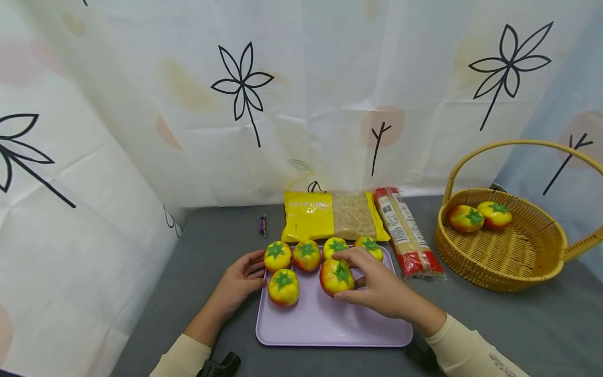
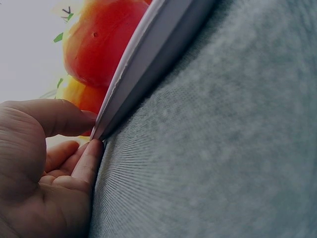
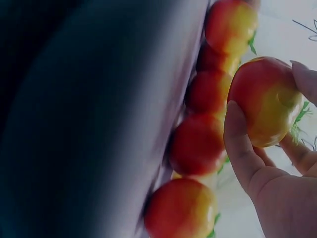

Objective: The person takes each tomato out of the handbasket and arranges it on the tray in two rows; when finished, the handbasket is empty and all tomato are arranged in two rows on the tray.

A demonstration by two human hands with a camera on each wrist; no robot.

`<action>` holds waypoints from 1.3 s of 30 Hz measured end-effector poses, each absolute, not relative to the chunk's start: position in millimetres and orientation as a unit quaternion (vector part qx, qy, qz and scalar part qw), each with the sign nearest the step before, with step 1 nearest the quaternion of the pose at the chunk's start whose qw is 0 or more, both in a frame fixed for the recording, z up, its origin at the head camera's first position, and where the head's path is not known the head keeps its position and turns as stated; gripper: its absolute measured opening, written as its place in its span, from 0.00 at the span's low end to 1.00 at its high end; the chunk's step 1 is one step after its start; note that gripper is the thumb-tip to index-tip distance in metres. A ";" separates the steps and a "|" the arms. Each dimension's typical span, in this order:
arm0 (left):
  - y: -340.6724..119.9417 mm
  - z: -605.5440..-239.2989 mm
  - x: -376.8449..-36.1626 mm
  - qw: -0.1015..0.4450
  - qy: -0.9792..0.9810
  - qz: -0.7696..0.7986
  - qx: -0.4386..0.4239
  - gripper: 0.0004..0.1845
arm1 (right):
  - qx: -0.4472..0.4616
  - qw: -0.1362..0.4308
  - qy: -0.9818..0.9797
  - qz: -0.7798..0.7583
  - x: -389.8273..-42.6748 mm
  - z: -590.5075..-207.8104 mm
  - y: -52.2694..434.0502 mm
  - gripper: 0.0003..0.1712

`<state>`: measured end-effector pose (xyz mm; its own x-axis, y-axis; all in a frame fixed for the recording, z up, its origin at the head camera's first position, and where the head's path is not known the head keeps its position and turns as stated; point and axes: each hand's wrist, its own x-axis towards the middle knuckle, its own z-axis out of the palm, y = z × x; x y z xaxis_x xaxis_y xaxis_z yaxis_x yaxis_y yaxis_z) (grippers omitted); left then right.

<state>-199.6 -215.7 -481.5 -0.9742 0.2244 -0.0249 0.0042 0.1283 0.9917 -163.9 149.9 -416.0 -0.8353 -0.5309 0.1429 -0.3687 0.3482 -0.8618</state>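
My right hand [image 1: 377,285] grips a red-and-yellow tomato [image 1: 337,277] with a green star-shaped top. In the right wrist view this tomato [image 3: 265,101] is between thumb and fingers, raised above the others. Below it lies a lilac tray [image 1: 339,327]. Several like tomatoes line the tray's far side, among them a left one [image 1: 278,256] and a right one [image 1: 369,248]; another tomato [image 1: 283,288] sits in front at the left. My left hand [image 1: 240,283] is at the tray's left edge; in the left wrist view its thumb and finger pinch the tray rim [image 2: 116,84].
Behind the tray lie a yellow pasta bag [image 1: 308,215] and a red-ended clear packet [image 1: 409,235]. On the right stands a wicker basket [image 1: 499,275] with a tall handle and two tomatoes [image 1: 494,214] inside. A small purple wrapped item [image 1: 263,225] lies at the back left on the grey cloth.
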 end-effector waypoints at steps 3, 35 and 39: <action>-215.9 -482.5 -200.3 0.082 0.745 0.657 0.082 0.39 | -0.272 0.086 0.825 -0.487 -164.5 -416.7 142.9 0.38; -216.1 -479.4 -198.9 0.083 0.745 0.656 0.080 0.40 | -0.257 0.108 0.854 -0.439 -166.2 -428.2 105.0 0.36; -215.7 -475.7 -196.7 0.083 0.744 0.658 0.082 0.39 | -0.257 0.107 0.854 -0.441 -165.9 -427.5 104.5 0.37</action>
<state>-196.7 -215.7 -475.7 -0.9730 0.2305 -0.0150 0.0133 0.1207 0.9926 -165.9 104.5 -427.5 -0.8457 -0.5318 0.0443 -0.3440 0.4797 -0.8071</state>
